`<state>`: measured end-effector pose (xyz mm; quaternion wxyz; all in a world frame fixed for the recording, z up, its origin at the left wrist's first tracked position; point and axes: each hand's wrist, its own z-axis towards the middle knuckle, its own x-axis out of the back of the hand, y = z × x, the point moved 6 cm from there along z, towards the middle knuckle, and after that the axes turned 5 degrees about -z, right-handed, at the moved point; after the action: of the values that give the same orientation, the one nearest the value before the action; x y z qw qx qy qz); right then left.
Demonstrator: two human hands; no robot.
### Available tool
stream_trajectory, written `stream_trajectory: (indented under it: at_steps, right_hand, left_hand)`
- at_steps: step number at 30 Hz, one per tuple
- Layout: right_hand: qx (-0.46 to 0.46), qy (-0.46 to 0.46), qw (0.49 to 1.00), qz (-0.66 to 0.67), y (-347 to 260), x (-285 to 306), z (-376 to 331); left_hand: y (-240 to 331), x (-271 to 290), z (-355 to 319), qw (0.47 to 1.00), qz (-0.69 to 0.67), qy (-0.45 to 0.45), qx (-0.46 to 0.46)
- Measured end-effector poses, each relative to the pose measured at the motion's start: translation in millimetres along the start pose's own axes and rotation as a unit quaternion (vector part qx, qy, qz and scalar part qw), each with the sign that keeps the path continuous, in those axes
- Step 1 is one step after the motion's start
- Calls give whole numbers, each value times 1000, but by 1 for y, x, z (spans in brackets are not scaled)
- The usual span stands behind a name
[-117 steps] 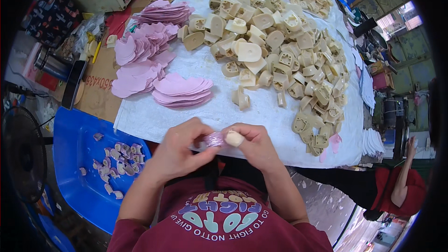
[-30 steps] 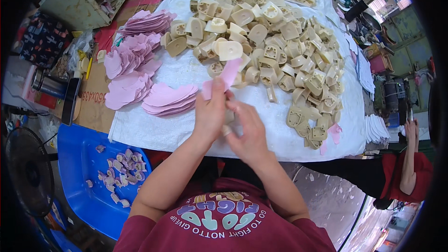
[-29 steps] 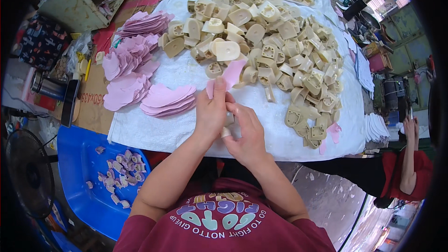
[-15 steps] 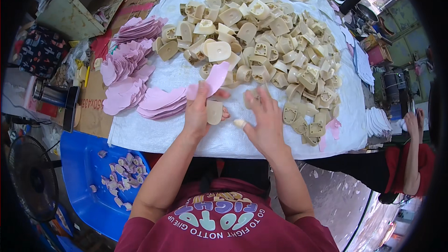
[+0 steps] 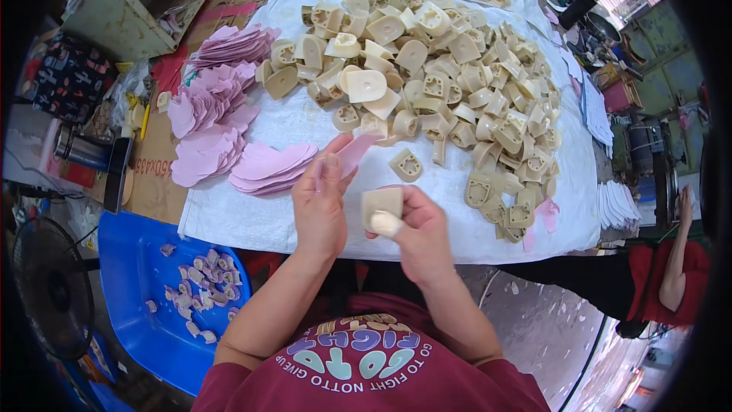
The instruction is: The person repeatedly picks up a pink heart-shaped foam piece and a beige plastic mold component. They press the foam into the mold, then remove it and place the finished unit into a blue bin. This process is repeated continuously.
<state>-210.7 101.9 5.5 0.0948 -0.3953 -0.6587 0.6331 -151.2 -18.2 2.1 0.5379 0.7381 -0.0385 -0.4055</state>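
Note:
My left hand (image 5: pixel 320 210) is upright over the front of the white cloth. A thin pink cover piece (image 5: pixel 355 154) is pinched between its thumb and fingers. Close by on the right, my right hand (image 5: pixel 424 235) grips a beige plastic shoe heel (image 5: pixel 383 203), its thumb, wrapped in a pale covering, pressed on the heel. Just beyond lies a loose shoe heel (image 5: pixel 405 165), hollow side up. A big heap of beige heels (image 5: pixel 457 69) spreads behind my hands. Beside my left hand are a fanned stack of pink pieces (image 5: pixel 267 169) and further pink stacks (image 5: pixel 202 118).
A blue tub (image 5: pixel 133 290) with several pink-covered heels (image 5: pixel 202 282) stands at lower left, near a black fan (image 5: pixel 53 290). A metal cabinet (image 5: pixel 114 11) is at far left. At the right edge a co-worker's arm (image 5: pixel 675 259) shows beside white sheets (image 5: pixel 616 204).
The heel passed from my left hand to my right. My right hand came away from the loose heel, now uncovered on the cloth. My left hand keeps the pink piece, its fingers straighter.

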Motion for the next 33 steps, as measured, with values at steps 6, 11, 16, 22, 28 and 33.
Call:
stream_trajectory:
  at_steps: [6, 11, 16, 22, 28, 33]
  right_hand:
    - [-6, -23, 997, 73, -34, 1, 12]
    - [54, -18, 998, -11, -37, 3, 8]
    - [133, 30, 985, -107, -48, -3, -17]
    - [389, -38, 793, -467, -72, -44, -32]
    - [406, -37, 788, -461, -76, -44, -34]
    - [414, -31, 794, -444, -76, -43, -35]
  left_hand:
    - [1, -8, -40, 959, -179, -129, 179]
    - [19, 8, -37, 967, -136, -71, 202]
    - [19, 21, -33, 971, -179, 5, 159]
    - [29, 1, -47, 973, -169, -79, 134]
    - [35, -2, -53, 971, -147, -127, 137]
    - [37, -4, -55, 967, -161, -133, 149]
